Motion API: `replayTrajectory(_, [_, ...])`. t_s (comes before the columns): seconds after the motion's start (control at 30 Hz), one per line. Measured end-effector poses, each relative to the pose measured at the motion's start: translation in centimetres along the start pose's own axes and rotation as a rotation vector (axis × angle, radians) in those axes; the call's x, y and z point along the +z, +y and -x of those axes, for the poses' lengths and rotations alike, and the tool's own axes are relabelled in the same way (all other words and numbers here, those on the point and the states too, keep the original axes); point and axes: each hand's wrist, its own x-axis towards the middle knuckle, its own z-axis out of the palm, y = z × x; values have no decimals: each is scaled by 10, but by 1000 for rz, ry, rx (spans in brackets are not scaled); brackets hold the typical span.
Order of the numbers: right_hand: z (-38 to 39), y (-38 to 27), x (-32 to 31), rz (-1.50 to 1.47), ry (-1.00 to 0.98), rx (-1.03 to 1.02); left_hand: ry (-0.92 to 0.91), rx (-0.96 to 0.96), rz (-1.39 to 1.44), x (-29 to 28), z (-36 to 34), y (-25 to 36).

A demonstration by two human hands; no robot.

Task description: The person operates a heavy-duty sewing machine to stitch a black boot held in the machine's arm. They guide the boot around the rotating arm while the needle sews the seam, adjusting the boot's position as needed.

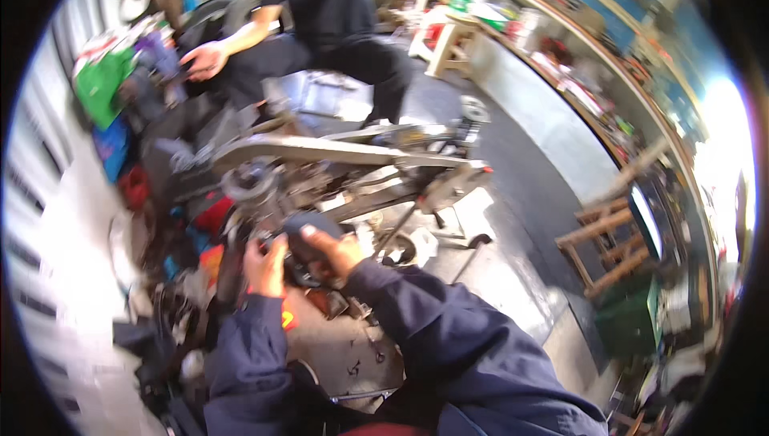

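Note:
Both my hands are at the near end of a partly stripped machine [352, 152] with long grey metal members, perhaps a motorbike frame. My right hand [340, 252] grips a dark, rounded part [307, 226], its thumb lying along the top. Close by on the left, my left hand [266, 266] has its fingers bent inward against dark pieces; blur hides what they hold, if anything. Below the hands, a reddish-brown piece [327, 301] rests among small dark bits.
A person in dark clothes [324, 4] sits across the machine, one hand [207, 60] held out. Bags and mixed parts crowd the left beside a corrugated wall [48, 180]. To the right stand a wooden stool [601, 244], a green box [629, 316] and a loaded workbench [553, 76].

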Motion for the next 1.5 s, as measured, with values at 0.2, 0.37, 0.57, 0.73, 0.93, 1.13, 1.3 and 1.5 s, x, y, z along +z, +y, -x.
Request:
replayTrajectory(0.2, [1,4,5,-148,-49,-59,-92,-22,170,4,-3,8])
replayTrajectory(0.37, [3,1,3,27,31,-90,-82,20,42,3,8,12])
replayTrajectory(0.57, [5,1,2,-23,-56,-69,-101,85,156,4,25,25])
replayTrajectory(0.73, [1,7,-1,-28,-52,-105,178,364,-190,12,36,36])
replayTrajectory(0.93, [-2,10,-3,-45,-61,-98,228,306,-78,19,52,41])
replayTrajectory(1.13, [-2,9,-5,-3,-84,-99,186,404,-425,17,57,47])
replayTrajectory(1.3, [-4,11,-6,25,-75,-113,-14,220,-609,9,61,38])
replayTrajectory(1.5, [-3,11,-4,46,-61,-124,-125,-175,190,27,50,2])
